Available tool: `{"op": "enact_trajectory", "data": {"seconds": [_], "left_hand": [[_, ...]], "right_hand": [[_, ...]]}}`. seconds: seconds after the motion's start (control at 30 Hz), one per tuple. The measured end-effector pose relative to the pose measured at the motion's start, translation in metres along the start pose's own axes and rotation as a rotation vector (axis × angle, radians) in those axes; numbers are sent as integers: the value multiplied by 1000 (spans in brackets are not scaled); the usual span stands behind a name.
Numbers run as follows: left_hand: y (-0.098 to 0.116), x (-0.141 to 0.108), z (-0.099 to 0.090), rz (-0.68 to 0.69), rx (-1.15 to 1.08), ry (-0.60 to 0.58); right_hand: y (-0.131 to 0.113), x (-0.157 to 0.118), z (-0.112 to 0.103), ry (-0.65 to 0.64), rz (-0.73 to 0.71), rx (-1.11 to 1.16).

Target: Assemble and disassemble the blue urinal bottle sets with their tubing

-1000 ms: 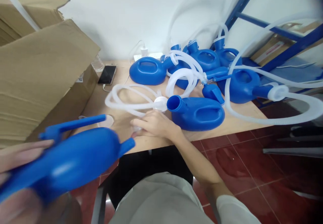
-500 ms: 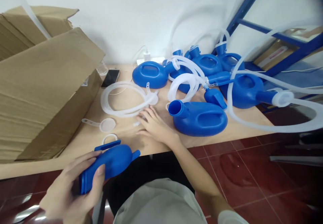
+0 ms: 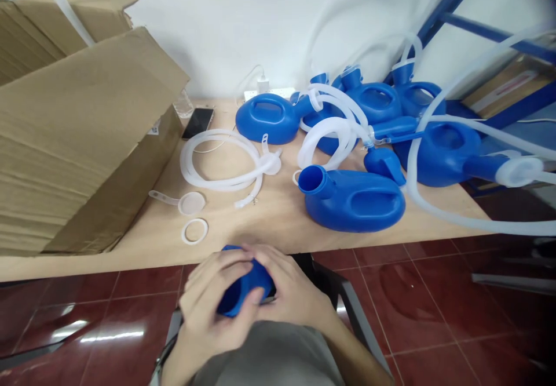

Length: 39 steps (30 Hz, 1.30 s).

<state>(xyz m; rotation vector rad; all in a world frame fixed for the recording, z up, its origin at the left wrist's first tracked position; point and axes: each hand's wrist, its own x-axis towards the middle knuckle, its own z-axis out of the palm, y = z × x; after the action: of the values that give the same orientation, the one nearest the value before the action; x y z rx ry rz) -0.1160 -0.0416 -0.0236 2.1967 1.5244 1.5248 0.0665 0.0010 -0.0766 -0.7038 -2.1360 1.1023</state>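
Both hands meet in front of my lap, just below the table's front edge. My left hand [image 3: 212, 302] is wrapped round a blue plastic funnel-like piece [image 3: 259, 277], whose wide open end faces me. My right hand [image 3: 293, 287] closes on its other side, fingers touching the left ones, so much of the piece is hidden. On the table beyond lie a white ring [image 3: 194, 221], a clear cap with a strap [image 3: 191, 203] and a coiled translucent tube [image 3: 186, 163] with a cap at its end. To the right, an uncapped blue urinal bottle [image 3: 334, 212] lies on its side.
A large cardboard box [image 3: 87, 125] takes up the table's left side, beside a phone [image 3: 198, 123]. Several blue bottles [image 3: 267, 120] with tubes crowd the back and right. A long tube [image 3: 452, 217] loops past the right edge, near a blue metal rack [image 3: 478, 28].
My right hand has left the loose tube end on the table and joined my left. The blue piece has moved right and turned, its open end now showing.
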Motion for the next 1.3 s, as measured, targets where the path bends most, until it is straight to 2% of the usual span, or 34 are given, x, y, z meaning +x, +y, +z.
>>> {"op": "enact_trajectory", "data": {"seconds": [0.07,0.13,0.2,0.27,0.33,0.37,0.47,0.53,0.63,0.73,0.8,0.93,1.03,1.17,1.23,1.3], "left_hand": [[8,0,14,-7,-62,-10],[4,1,18,-29,-148,12],[-12,4,12,-60,-169,43],[-36,8,-4,-123,-26,11],[-64,10,-23,-241,220,-50],[-77,9,-32,-290,329,-127],[-104,-1,-48,-281,584,-326],[-110,-9,-49,-276,641,-396],[-109,-15,-42,-230,646,-416],[-107,-15,-33,-147,654,-388],[-109,-14,-30,-91,636,-359],[-110,-11,-27,-56,533,-251],[-100,5,-21,-130,342,-66],[-74,42,2,-388,-159,181],[-60,58,16,-387,-371,179],[-50,69,26,-343,-432,138]], "right_hand": [[4,-2,-1,102,-36,19],[7,-5,-5,241,-16,17],[10,-10,-12,389,82,26],[13,-14,-20,483,145,70],[17,-15,-30,488,157,124],[19,-15,-34,475,161,154],[25,-8,-42,438,231,295],[27,-1,-41,439,319,424],[31,10,-35,456,432,619],[36,17,-31,424,450,754],[39,20,-32,392,455,820],[42,25,-39,420,482,931],[40,30,-47,412,448,880],[36,38,-56,360,354,786],[33,42,-59,345,292,759],[30,46,-62,322,236,742]]}}
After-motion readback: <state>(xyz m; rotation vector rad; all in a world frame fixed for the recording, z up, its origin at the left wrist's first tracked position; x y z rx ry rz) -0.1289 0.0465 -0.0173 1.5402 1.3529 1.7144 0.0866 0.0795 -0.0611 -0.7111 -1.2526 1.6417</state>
